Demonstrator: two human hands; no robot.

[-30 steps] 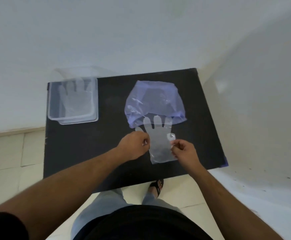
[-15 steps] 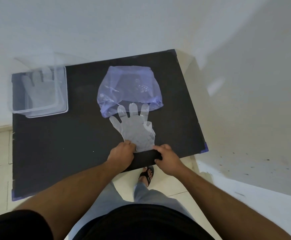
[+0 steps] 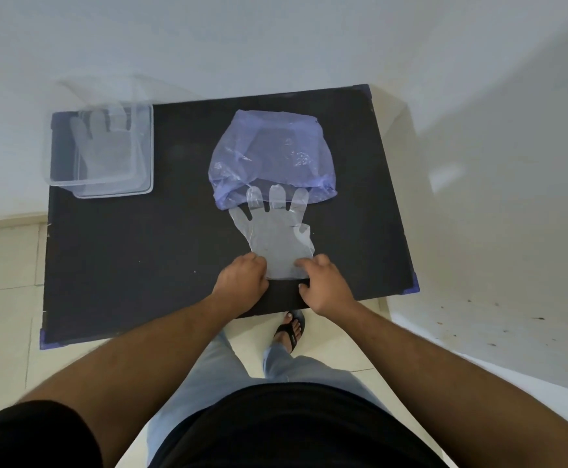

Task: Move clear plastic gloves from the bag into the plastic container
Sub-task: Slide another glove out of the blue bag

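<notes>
Glove unmoved — fingertips toward bag

The table had a matt black top, smooth, with bluish tape at its corners. At about ten o'clock on it stood a container of clear, glossy hard plastic, and through its walls showed a thin, cloudy film glove. Toward twelve o'clock lay a bag of thin, translucent violet plastic, crinkled and faintly shiny. Just below it lay a second glove of clear, filmy plastic, slightly wrinkled. The floor was pale, smooth tile, and the wall looked matt white.
</notes>
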